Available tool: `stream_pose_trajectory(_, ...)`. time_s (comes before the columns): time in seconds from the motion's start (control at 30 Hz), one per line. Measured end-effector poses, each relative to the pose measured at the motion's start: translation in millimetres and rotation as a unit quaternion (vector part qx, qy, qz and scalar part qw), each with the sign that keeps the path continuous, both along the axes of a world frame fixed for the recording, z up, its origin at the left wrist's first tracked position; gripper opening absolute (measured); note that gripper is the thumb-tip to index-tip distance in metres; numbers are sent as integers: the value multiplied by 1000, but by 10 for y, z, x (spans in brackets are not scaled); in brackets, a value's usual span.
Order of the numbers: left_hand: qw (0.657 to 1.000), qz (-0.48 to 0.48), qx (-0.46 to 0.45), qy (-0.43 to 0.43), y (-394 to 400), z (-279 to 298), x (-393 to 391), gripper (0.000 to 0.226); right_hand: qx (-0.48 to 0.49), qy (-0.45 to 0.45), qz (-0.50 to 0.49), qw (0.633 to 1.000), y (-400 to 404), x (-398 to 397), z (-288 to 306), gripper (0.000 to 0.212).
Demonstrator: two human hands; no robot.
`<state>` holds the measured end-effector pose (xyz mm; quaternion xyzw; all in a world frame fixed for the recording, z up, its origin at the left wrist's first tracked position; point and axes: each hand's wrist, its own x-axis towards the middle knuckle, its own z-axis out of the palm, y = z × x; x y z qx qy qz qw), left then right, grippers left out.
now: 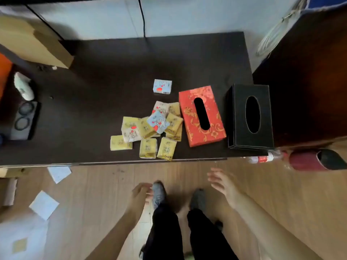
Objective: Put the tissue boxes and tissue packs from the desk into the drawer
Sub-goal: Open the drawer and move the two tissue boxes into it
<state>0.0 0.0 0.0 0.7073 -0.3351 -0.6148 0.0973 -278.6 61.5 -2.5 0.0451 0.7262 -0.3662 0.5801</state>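
On the dark desk (112, 81) lies a red tissue box with gold flowers (201, 116); a black tissue box (250, 116) stands to its right at the desk's corner. Left of the red box is a heap of several small tissue packs (150, 128), mostly yellow, some white or blue with red marks. One blue pack (162, 86) lies apart behind the heap. Both hands hang below the desk's front edge, over the floor. My left hand (140, 194) holds nothing, fingers loosely curled. My right hand (221, 182) is empty with fingers spread. No drawer shows.
A cardboard box (33, 42) sits at the desk's back left, a white object (24, 89) and a grey tray with two rings (25, 119) at the left edge. A dark wooden cabinet (309, 81) stands right. Papers (44, 204), a bottle (262, 158) and a slipper (319, 160) lie on the floor.
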Motion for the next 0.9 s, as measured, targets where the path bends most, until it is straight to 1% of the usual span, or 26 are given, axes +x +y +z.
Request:
stream_pose_trajectory(0.07, 999, 9, -46, -9, -73, -142, -162, 24, -7, -30, -22, 999, -193, -61, -232, 25)
stream_pose_trajectory(0.17, 994, 13, -107, -8, -193, -264, -387, 23, -25, -96, -111, 989, -470, -139, -574, 17)
stream_pose_trajectory(0.23, 988, 4, -157, -4, -175, -338, -439, 21, -50, -157, -167, 972, -473, -141, -768, 25)
stream_pose_trajectory(0.3, 982, 12, -187, -4, -205, -404, -491, 21, -81, -192, -188, 960, -456, -120, -851, 29)
stream_pose_trajectory(0.37, 978, 13, -207, 1, -212, -478, -518, 25, -112, -187, -166, 962, -428, -58, -908, 30)
stream_pose_trajectory(0.5, 973, -4, -231, -7, -179, -577, -502, 30, -131, -161, -164, 964, -428, 51, -983, 26)
stream_pose_trajectory(0.6, 963, -42, -262, -37, -152, -595, -483, 31, -134, -130, -165, 968, -383, 116, -986, 28)
stream_pose_trajectory(0.67, 958, -47, -276, -56, -132, -593, -470, 33, -130, -118, -167, 970, -350, 153, -980, 29)
stream_pose_trajectory(0.8, 962, -23, -255, -92, -131, -589, -458, 37, -110, -129, -189, 967, -366, 191, -989, 21)
stream_pose_trajectory(0.9, 961, -36, -256, -101, -153, -577, -446, 37, -120, -145, -191, 963, -409, 212, -979, 18)
